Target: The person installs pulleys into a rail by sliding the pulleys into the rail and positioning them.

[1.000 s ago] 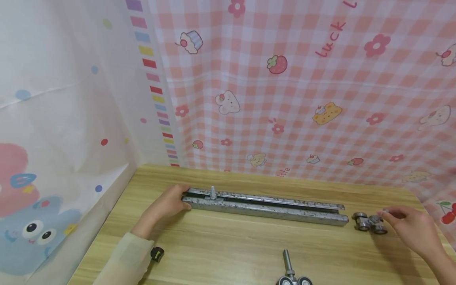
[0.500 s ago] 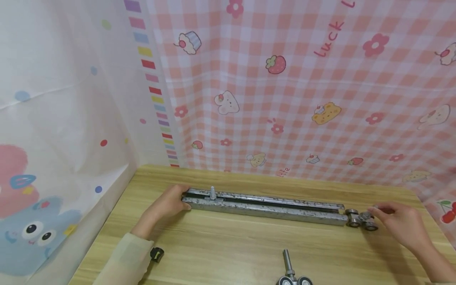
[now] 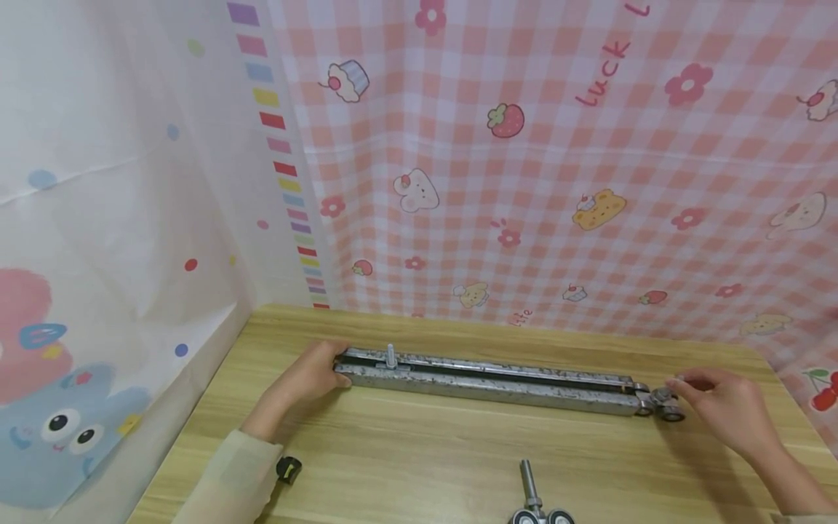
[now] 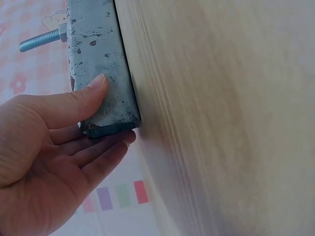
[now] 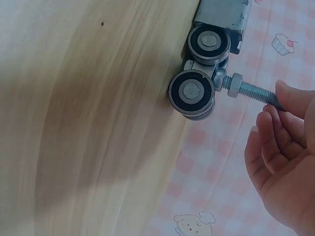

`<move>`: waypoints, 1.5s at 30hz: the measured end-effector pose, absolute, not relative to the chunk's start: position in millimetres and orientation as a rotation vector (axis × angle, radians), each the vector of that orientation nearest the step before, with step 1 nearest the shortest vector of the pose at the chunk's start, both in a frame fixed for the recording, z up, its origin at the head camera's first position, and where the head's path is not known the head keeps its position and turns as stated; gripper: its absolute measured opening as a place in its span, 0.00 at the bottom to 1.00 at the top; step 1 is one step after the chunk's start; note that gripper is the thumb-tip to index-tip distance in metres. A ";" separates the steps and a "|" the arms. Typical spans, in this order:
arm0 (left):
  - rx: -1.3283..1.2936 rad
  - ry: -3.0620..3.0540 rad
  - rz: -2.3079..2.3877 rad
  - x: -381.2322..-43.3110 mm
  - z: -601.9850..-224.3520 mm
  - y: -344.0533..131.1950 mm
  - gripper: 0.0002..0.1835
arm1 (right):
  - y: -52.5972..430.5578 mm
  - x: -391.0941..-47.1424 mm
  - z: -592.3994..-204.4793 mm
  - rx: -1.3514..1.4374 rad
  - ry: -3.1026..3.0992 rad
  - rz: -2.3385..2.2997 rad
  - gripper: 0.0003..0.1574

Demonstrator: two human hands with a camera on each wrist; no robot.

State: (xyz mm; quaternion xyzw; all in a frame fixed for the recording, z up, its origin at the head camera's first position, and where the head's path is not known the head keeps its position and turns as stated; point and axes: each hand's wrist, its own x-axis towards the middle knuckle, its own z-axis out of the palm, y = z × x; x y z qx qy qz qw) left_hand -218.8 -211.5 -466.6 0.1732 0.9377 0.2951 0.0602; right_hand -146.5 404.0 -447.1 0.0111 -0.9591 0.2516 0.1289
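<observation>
A long grey steel channel rail (image 3: 497, 387), slot facing up, lies across the table. My left hand (image 3: 319, 371) grips its left end, thumb on the near side wall and fingers around the far side and end in the left wrist view. Near that end a threaded bolt (image 3: 390, 355) stands up out of the slot. At the rail's right end sits a four-wheeled roller trolley (image 5: 197, 73), its leading wheels right at the rail's mouth. Thumb and fingers of my right hand (image 3: 727, 407) pinch the tip of the trolley's threaded bolt (image 5: 256, 93).
A second roller trolley (image 3: 533, 502) with its bolt upright stands at the table's near edge, partly cut off by the frame. Beside the left sleeve lies a small black object (image 3: 288, 469). Behind the wooden table (image 3: 406, 444) hangs a pink checked cloth (image 3: 550, 160).
My right hand has moved left with the roller trolley, from a gap off the rail to its right end, where the front wheels now overlap the opening. The left hand has stayed in place.
</observation>
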 end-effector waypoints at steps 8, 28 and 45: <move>0.522 2.834 0.912 -218.6 -466.9 -211.2 0.26 | 396.9 -147.8 -447.2 0.054 -2.775 0.747 0.13; 0.470 2.812 0.915 -216.5 -466.3 -212.6 0.32 | 392.2 -153.5 -448.2 0.132 -2.766 0.771 0.11; 0.463 2.797 0.933 -217.0 -465.4 -211.3 0.33 | 372.4 -156.6 -446.9 0.152 -2.755 0.826 0.09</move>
